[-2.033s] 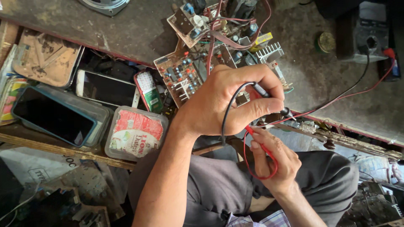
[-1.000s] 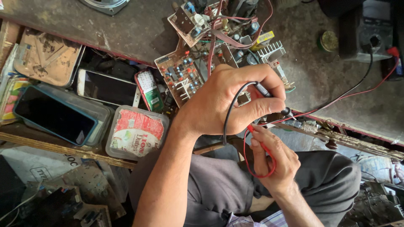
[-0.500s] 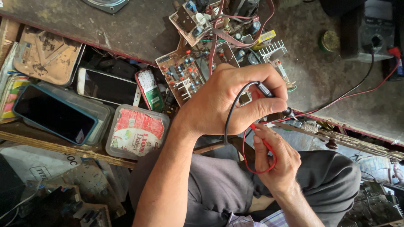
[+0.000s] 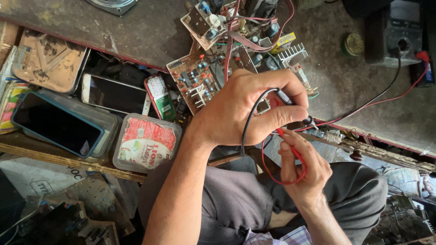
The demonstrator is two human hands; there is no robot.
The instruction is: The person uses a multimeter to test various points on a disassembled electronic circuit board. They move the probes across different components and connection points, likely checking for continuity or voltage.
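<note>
Fingers of the left hand [image 4: 245, 111] pinch a thin black probe [image 4: 287, 97]; right hand [image 4: 302, 170] grips a slim red probe [image 4: 290, 144].

Glossy glass phone [image 4: 56, 123] (matt, scuffed wooden bench [image 4: 131, 34])

Left hand [image 4: 247, 111] lies palm-down above the lap [image 4: 245, 199], fingers curled inward, thumb pressed toward the forefinger in a closed pinch; left forearm runs bare from the lower frame edge up across the lap; right hand [image 4: 303, 170] sits just below the left, over the lap, fingers folded in a pinch, wrist bent upward.
</note>
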